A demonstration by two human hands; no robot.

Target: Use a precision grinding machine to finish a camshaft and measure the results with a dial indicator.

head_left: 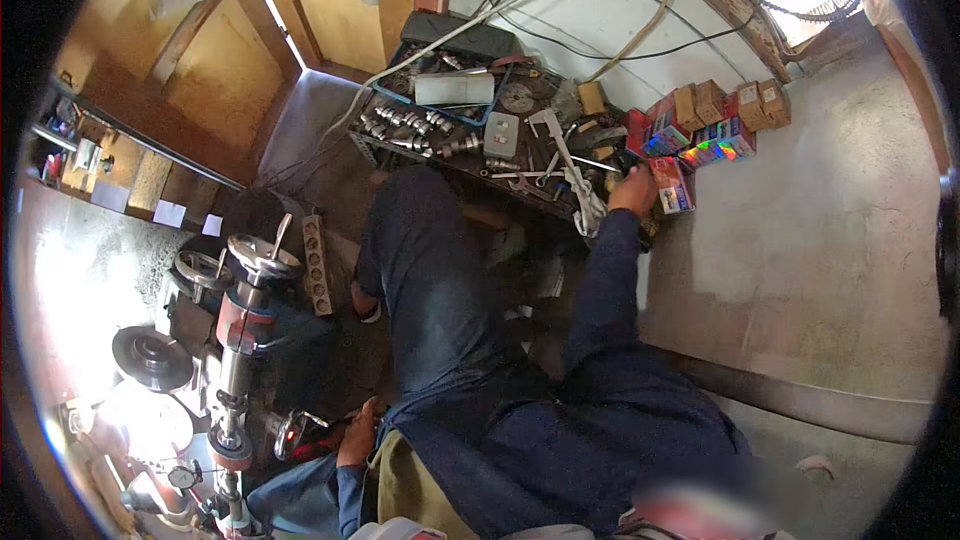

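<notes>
My right arm stretches forward, and my right hand (632,190) is at the right end of a tool bench, beside a small red and white box (671,186). Its fingers look curled, but what lies in them is too small and dark to name. Just left of it are a thin bright rod (594,162) and a white caliper-shaped tool (553,132). Low on the left, my left hand (357,435) is by my lap, next to a red and black part (308,436) by the machine. Its fingers are too dark to read.
A machine with a handwheel (264,256), a round dark disc (152,359) and a dial gauge (183,477) stands at left. A power strip (316,265) lies beside it. Metal fittings (405,126), wrenches (549,168) and a grey case (501,136) crowd the bench. Cardboard boxes (708,102) sit behind right.
</notes>
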